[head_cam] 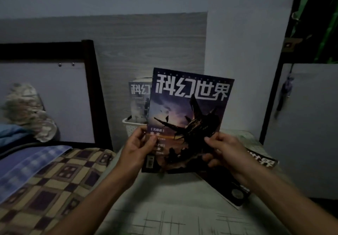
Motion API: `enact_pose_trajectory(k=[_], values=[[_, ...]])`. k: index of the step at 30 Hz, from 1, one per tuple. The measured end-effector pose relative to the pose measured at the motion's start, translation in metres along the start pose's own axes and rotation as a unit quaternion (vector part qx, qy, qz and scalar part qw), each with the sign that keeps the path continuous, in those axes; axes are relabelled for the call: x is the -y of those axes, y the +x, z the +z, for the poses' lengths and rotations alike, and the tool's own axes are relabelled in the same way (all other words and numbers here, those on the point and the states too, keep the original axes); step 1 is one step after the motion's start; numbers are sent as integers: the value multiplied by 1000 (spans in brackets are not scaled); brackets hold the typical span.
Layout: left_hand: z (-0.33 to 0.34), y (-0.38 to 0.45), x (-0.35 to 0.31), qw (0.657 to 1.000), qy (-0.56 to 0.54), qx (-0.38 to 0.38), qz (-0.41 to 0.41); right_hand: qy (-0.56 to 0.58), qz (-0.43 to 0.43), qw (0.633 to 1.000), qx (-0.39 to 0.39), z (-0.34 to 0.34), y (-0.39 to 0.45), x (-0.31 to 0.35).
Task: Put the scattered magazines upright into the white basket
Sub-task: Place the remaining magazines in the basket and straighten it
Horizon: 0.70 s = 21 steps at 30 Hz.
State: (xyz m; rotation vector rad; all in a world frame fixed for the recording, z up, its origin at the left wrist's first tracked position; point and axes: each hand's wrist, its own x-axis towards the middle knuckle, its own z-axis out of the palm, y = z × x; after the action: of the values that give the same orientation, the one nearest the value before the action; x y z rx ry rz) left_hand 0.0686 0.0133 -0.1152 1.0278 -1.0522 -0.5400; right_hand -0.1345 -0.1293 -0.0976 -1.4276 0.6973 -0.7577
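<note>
I hold a dark magazine [188,110] with a purple sky cover upright in front of me. My left hand [138,147] grips its lower left edge, thumb on the cover. My right hand [224,150] pinches its lower right edge. Behind it stands the white basket [129,125], mostly hidden, with another magazine [139,99] upright inside. A further magazine [256,161] lies flat on the table under my right forearm.
A white table [173,207] with a line pattern spreads below my hands. A bed with a checkered blanket [54,180] and dark headboard [91,81] is on the left. A white cabinet panel [307,125] stands on the right. Wood-grain wall behind.
</note>
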Motion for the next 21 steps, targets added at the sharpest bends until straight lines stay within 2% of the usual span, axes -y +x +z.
enact_pose_trajectory(k=[2, 4, 7, 11, 16, 19, 21], values=[[-14, -2, -1, 993, 100, -55, 42, -48, -27, 998, -26, 22, 4, -1], [-30, -7, 4, 977, 174, -112, 50, -88, -41, 995, -36, 40, 7, -7], [-54, -14, 16, 953, 253, -161, 34, -124, -48, 991, -26, 60, 11, -17], [-79, -22, 32, 924, 320, -208, -22, -146, -104, 983, -27, 74, 18, -28], [-81, -22, 34, 912, 343, -226, 0, -136, -128, 982, -29, 82, 37, -32], [-79, -9, 30, 922, 326, -207, -5, -155, -124, 978, -65, 82, 55, -30], [-79, 9, 18, 930, 298, -215, 14, -179, -161, 966, -91, 85, 68, -14]])
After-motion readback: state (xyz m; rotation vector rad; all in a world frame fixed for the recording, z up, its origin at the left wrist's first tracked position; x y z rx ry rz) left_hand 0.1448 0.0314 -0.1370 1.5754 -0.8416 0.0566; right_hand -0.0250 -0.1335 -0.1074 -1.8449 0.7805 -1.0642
